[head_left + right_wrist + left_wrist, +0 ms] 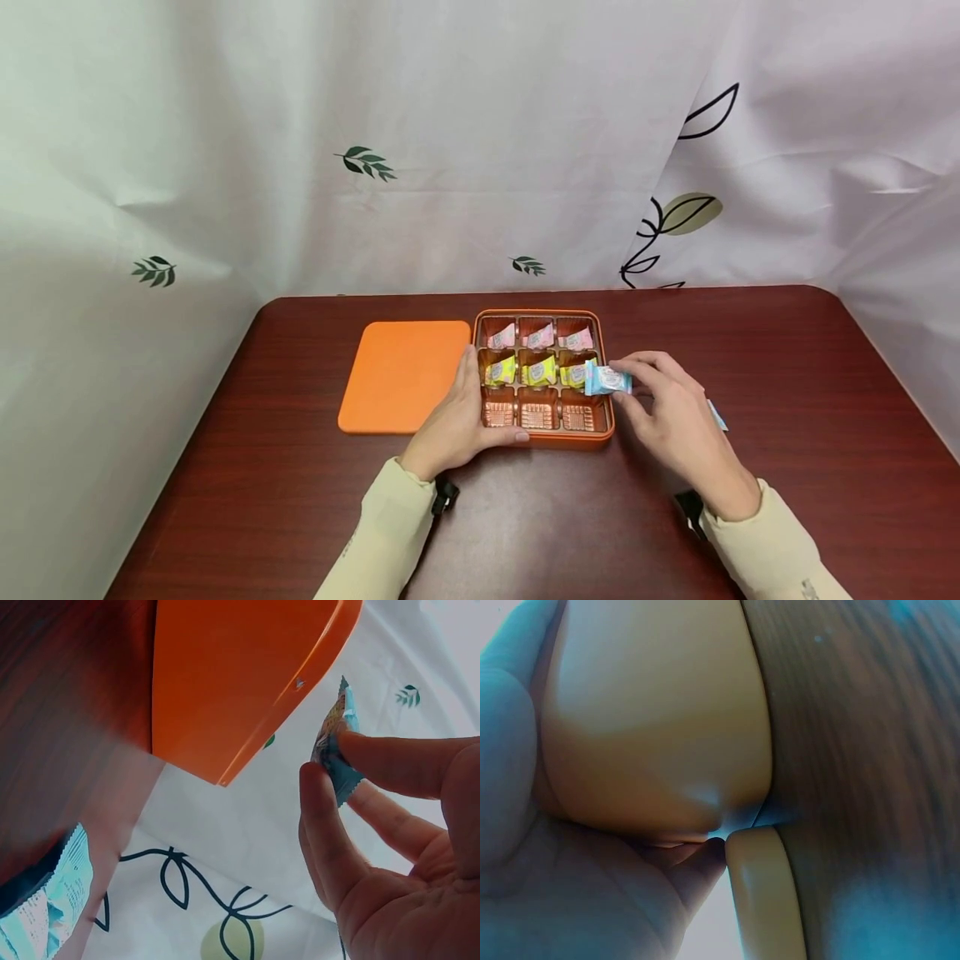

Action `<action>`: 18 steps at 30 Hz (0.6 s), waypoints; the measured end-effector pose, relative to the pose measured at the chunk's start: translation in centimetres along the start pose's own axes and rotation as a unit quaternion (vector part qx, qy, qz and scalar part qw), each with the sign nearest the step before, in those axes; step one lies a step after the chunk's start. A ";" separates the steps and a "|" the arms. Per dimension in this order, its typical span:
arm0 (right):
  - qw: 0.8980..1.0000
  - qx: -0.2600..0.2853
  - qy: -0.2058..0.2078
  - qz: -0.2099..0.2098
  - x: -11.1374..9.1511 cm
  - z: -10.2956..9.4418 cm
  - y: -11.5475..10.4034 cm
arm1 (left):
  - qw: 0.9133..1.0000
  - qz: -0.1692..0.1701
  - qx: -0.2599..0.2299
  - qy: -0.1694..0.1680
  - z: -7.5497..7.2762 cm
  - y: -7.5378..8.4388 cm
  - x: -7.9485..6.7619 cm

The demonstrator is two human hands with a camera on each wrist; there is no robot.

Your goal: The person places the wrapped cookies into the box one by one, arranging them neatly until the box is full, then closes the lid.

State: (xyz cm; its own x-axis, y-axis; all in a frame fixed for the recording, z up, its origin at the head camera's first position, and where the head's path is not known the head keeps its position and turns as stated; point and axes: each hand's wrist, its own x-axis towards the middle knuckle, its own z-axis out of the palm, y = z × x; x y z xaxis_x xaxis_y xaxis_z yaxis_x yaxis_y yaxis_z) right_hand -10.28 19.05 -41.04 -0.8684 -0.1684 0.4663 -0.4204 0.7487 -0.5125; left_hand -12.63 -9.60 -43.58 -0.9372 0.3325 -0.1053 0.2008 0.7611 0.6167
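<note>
An orange box (570, 442) with a divided brown insert stands on the table. Pink-wrapped candies (538, 337) lie in its back row and yellow-wrapped candies (538, 372) in the middle row. The ridged floors of the front compartments show. Along the box's left wall my left hand (453, 417) rests with straight fingers, its thumb against the front wall. My right hand (671, 412) pinches a blue-wrapped candy (606, 379) between thumb and fingertips, over the box's right edge. Behind that hand, another blue wrapper (56, 911) lies on the table, mostly hidden in the head view.
An orange square lid (405, 375) lies flat just left of the box. The dark red wooden table (247, 467) reaches back to a white curtain (480, 150) with leaf prints, which hangs on the left, back and right.
</note>
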 end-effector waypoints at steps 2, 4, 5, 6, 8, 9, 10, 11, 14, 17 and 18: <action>1.000 0.002 -0.003 -0.001 -0.1 0.0 -0.2 | 1.000 0.000 -0.001 0.000 0.0 0.0 0.0; 1.000 0.007 -0.010 0.001 -0.1 0.0 -0.3 | 1.000 -0.001 -0.001 0.000 0.0 0.0 0.0; 1.000 0.010 -0.013 0.003 -0.2 0.1 -0.4 | 1.000 -0.002 0.000 0.000 0.0 0.0 0.0; 1.000 0.014 -0.017 0.005 -0.2 0.1 -0.5 | 1.000 -0.002 0.001 0.000 0.0 0.0 0.0; 1.000 0.018 -0.023 0.007 -0.2 0.1 -0.6 | 1.000 -0.003 0.002 0.000 0.0 0.0 0.0; 1.000 0.017 -0.025 0.007 -0.2 0.1 -0.6 | 1.000 -0.003 0.003 0.000 0.0 0.0 0.0; 0.999 0.017 -0.027 0.006 -0.2 0.1 -0.6 | 1.000 -0.003 0.003 0.001 0.0 0.0 0.0; 0.999 0.016 -0.029 0.004 -0.2 0.1 -0.6 | 1.000 -0.002 0.003 0.001 0.0 0.0 0.0; 0.999 0.016 -0.037 0.001 -0.2 0.1 -0.6 | 1.000 -0.001 0.003 0.001 0.0 0.0 0.0; 0.999 0.017 -0.051 0.006 -0.2 0.2 -0.8 | 1.000 0.001 0.004 0.002 0.0 0.0 0.1; 0.998 0.018 -0.055 0.009 -0.2 0.2 -0.8 | 1.000 0.001 0.004 0.002 0.0 -0.1 0.1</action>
State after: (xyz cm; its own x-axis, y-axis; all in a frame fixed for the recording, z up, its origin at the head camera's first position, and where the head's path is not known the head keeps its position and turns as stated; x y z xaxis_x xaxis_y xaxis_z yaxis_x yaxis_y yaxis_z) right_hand -9.80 18.33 -40.89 -0.8990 -0.2258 0.3753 -0.4113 0.7298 -0.5461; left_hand -12.70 -9.60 -43.64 -0.9378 0.3323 -0.1009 0.2055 0.7651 0.6102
